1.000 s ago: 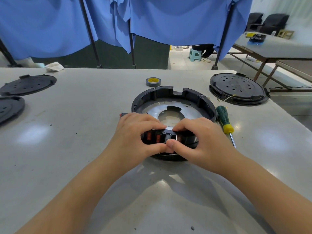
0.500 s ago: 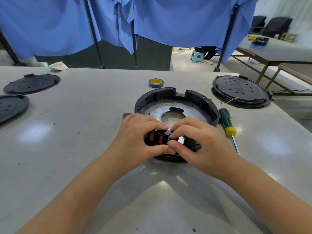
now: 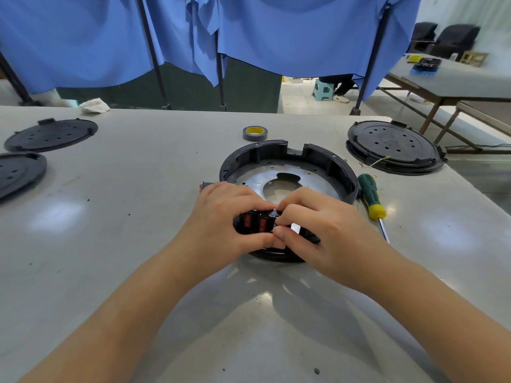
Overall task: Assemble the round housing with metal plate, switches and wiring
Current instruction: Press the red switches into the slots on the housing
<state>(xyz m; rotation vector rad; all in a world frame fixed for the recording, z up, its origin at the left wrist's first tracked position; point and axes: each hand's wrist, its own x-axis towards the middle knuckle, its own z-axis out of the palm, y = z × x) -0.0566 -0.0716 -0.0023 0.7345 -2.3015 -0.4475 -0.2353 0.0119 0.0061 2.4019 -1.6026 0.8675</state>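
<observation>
Hands [image 3: 279, 225] unmoved, still pinching switches [image 3: 255, 224] at housing [image 3: 287, 161] near rim.

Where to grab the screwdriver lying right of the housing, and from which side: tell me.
Take the screwdriver by its green and yellow handle, coming down from above with the right hand. It lies flat on the table, handle away from you, thin shaft pointing toward you. The handle's left side sits close to the round housing, so fingers likely fit more easily over the top and its right.

Bright, even light from above. Soft glare patches on the table [image 3: 83, 272]. Edges bow from wide-angle distortion; focus sharp.
</observation>
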